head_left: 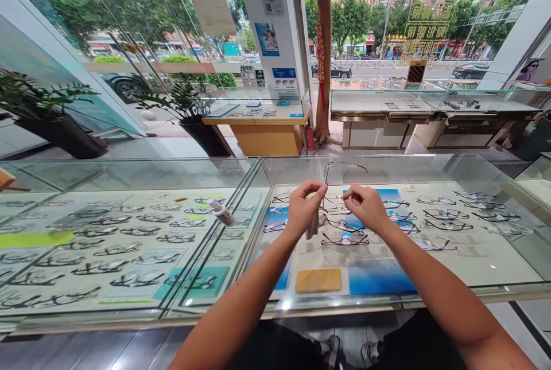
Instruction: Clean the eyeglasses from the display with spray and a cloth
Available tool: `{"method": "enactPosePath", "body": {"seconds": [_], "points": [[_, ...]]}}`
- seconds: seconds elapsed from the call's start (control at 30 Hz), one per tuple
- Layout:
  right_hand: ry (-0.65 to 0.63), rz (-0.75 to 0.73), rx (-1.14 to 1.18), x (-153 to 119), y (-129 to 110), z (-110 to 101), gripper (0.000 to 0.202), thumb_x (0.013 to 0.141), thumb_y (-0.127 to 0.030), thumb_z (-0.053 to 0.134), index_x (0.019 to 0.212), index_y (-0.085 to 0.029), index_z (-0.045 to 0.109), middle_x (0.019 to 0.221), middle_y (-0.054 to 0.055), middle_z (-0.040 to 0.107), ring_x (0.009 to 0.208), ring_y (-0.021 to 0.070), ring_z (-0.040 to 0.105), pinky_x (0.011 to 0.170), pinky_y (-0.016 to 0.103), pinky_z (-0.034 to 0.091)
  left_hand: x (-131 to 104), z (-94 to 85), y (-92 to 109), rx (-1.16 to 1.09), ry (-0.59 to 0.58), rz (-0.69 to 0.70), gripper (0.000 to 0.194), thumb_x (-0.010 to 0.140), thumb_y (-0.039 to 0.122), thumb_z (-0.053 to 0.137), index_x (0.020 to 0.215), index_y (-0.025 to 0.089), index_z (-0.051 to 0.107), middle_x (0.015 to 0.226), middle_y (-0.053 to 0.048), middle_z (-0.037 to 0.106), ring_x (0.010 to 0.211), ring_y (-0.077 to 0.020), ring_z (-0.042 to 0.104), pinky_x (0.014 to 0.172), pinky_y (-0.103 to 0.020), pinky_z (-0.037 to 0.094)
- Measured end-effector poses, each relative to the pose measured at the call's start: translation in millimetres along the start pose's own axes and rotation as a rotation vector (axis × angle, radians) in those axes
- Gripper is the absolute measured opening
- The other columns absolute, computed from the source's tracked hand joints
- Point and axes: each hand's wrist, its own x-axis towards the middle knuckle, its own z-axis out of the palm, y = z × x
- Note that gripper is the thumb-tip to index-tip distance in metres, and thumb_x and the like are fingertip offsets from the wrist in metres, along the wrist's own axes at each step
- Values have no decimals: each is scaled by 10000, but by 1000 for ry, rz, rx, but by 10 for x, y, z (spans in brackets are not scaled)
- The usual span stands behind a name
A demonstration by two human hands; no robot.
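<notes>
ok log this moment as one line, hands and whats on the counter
left hand: pinches thin-framed glasses, white cloth hanging below | right hand: pinches glasses | small bottle: lying on glass counter | frames displayed under glass

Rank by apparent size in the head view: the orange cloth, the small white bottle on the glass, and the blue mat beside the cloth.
1. blue mat, largest.
2. orange cloth, clearly smaller.
3. small white bottle, smallest, though it lies farther from the camera on the glass counter, so its rank against the cloth is less sure.
</notes>
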Motion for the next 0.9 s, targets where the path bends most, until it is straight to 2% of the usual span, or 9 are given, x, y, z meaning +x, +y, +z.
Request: {"method": "enactPosePath", "body": {"seconds": [0.1, 0.33, 0.57, 0.67, 0.73, 0.8, 0.9], "points": [[-19, 0, 25, -2, -8, 19, 124, 823, -166, 654, 775, -199, 764, 526, -68, 482, 521, 114, 446, 600, 266, 328, -30, 28, -23, -8, -55, 17, 240, 807, 434, 774, 783, 197, 757, 797, -37, 759, 789, -185, 700, 799, -316, 563], [-55, 21, 137, -28, -10, 69, 125, 833, -217, 712, 793, -209, 829, 611, -12, 664, 574, 129, 490, 617, 277, 349, -62, 59, -64, -31, -122, 52, 214, 832, 410, 777, 782, 203, 769, 840, -47, 751, 835, -182, 701, 819, -311, 581], [-40, 100, 204, -41, -20, 79, 100, 814, -241, 716, 759, -215, 795, 529, -59, 507, 532, 118, 426, 581, 278, 315, -65, 58, -112, -51, -141, 81, 205, 857, 403, 783, 805, 205, 775, 871, -52, 746, 851, -180, 702, 823, -312, 589], [-29, 114, 220, -42, -39, 90, 104, 825, -302, 742, 777, -213, 764, 538, -63, 513, 541, 123, 445, 579, 275, 343, -69, 59, -135, -64, -152, 90, 222, 861, 420, 790, 805, 206, 779, 884, -56, 746, 858, -181, 704, 821, -314, 591], [-19, 102, 250, -41, -56, 105, 143, 825, -359, 771, 831, -216, 756, 618, -40, 610, 605, 139, 513, 614, 278, 404, -62, 54, -150, -74, -155, 93, 230, 857, 434, 796, 809, 209, 788, 896, -60, 749, 869, -186, 709, 824, -320, 594], [0, 67, 276, -43, -68, 131, 182, 812, -383, 798, 893, -224, 763, 789, 4, 723, 721, 164, 594, 688, 294, 472, -46, 43, -164, -83, -153, 93, 236, 847, 446, 807, 802, 214, 797, 909, -66, 754, 891, -197, 717, 832, -331, 595], [57, 13, 285, -55, -69, 189, 198, 823, -381, 800, 955, -234, 776, 1008, 55, 776, 852, 194, 654, 787, 332, 529, -18, 25, -183, -91, -150, 90, 227, 834, 450, 825, 792, 226, 813, 940, -77, 763, 964, -221, 730, 891, -363, 588]]}}
